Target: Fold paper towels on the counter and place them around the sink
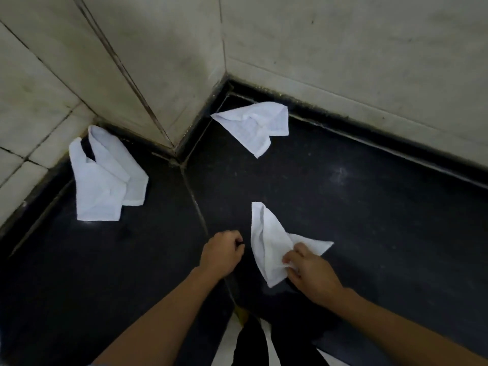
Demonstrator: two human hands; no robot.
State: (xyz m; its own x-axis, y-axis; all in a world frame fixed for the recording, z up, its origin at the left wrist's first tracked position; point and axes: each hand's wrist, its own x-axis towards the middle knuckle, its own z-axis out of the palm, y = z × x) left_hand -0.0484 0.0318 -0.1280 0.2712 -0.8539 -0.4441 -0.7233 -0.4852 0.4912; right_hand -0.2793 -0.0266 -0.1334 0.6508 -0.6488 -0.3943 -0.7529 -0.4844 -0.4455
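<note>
Down at the near side of the dark bench point(369, 220), the person's right hand point(314, 276) is pinching the nearest paper towel point(266, 247) by its lower corner. The fingers are bunching into the sheet while the rest of it is lying on the bench in a loose, half-folded point. The left hand point(220, 253) is sitting just beside it, not touching, with fingers curled in and nothing visible inside. So the hands are apart and only the right one is holding anything.

Two more are already lying out, both folded pretty roughly. A second paper towel point(253, 125) is sitting up by the corner against the tiled wall point(343, 48), and a third paper towel point(103, 180) is lying over at the left wall. No sink is showing from this angle, so can't say how close any of them are to it.

What's looking risky to me: pinching thin paper one-handed is probably going to crumple or tear that corner if it's getting dragged. The fold is also likely popping open unless the left hand is pinning it.
</note>
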